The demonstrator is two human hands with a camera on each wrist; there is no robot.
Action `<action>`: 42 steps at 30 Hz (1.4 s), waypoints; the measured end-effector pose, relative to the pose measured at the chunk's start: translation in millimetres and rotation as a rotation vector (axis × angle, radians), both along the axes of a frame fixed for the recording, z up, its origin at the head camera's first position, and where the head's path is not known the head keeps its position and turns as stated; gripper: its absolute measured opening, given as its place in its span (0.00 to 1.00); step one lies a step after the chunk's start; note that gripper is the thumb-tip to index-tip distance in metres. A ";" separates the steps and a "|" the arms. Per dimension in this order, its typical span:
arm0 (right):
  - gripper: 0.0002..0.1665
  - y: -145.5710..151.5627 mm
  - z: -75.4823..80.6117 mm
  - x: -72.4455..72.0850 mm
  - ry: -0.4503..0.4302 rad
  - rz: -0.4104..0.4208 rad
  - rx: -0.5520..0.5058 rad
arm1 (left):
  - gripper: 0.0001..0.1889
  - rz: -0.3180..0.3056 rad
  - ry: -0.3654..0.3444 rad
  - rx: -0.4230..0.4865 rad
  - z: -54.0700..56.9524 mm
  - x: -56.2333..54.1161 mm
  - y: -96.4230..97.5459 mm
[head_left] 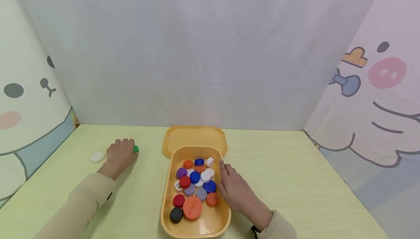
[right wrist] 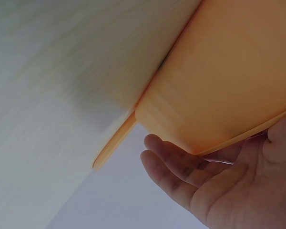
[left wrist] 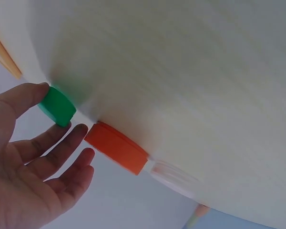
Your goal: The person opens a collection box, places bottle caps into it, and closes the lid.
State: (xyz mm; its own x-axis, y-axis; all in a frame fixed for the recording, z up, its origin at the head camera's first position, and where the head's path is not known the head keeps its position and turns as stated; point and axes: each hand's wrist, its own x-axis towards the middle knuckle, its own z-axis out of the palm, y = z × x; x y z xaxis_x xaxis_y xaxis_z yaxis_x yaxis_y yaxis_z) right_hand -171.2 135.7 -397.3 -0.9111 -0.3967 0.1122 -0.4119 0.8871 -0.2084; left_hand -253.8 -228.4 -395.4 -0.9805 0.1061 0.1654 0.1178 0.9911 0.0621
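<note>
My left hand (head_left: pixel 120 154), at the left of the table, pinches a green bottle cap (left wrist: pixel 57 106) between thumb and forefinger, the cap's edge close to the tabletop. Beside its other fingers, in the left wrist view, stands an orange-red cap (left wrist: pixel 117 148), mostly hidden by the hand in the head view. A white cap (head_left: pixel 97 157) lies just left of that hand. My right hand (head_left: pixel 237 191) rests against the right rim of a yellow-orange plastic box (head_left: pixel 210 225), its fingers extended along the wall. Inside lie several bottle caps, including a large orange one (head_left: pixel 192 208) and a black one (head_left: pixel 176 215).
A flat yellow-orange lid (head_left: pixel 197 137) lies behind the box, partly overlapped by it in the head view. A pale grey curtain (head_left: pixel 197 49) rises at the table's back edge. Printed cartoon cloths (head_left: pixel 377 104) hang on both sides of the pale wood-grain table (head_left: pixel 295 173).
</note>
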 end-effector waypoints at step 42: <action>0.33 -0.8 2.2 1.6 0.031 0.005 -0.011 | 0.25 -0.192 0.224 -0.001 49.8 86.7 100.7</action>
